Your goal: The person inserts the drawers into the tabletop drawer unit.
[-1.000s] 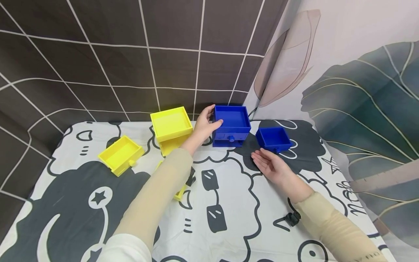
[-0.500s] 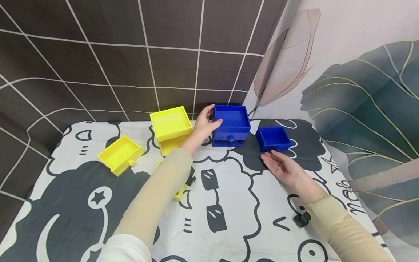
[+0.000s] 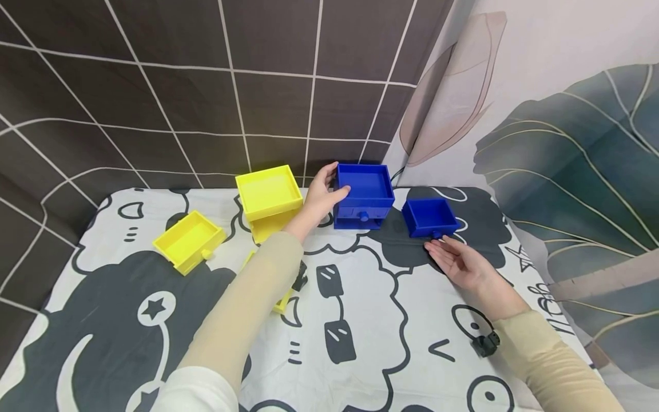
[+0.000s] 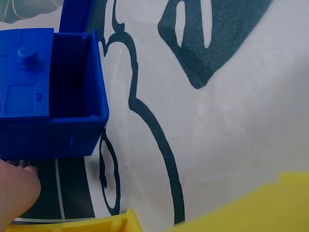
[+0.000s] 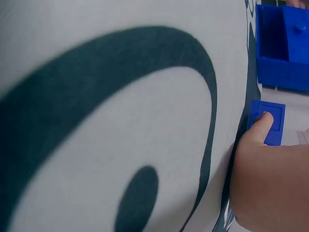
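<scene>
In the head view, my left hand (image 3: 320, 197) holds the left side of a small blue drawer cabinet (image 3: 364, 194), thumb over its top rim and fingers along the outside. One knobbed drawer fills the cabinet's upper slot; the lower slot (image 4: 72, 77) is a bare opening in the left wrist view. To the cabinet's right lies a separate blue drawer (image 3: 430, 217), knob toward me. My right hand (image 3: 465, 266) is just in front of that drawer, palm turned up with fingers relaxed. In the right wrist view, a fingertip overlaps the blue drawer's front (image 5: 275, 137) at the knob.
A yellow cabinet (image 3: 269, 194) with an open lower slot stands left of the blue one. Farther left lies a yellow drawer (image 3: 189, 241). Another yellow piece (image 3: 282, 303) is mostly hidden under my left forearm. A dark gridded cloth (image 3: 180, 86) hangs behind the table.
My right hand has slid to the right along the front of the loose blue drawer. My left hand stays on the blue cabinet, and the drawers have not moved.
</scene>
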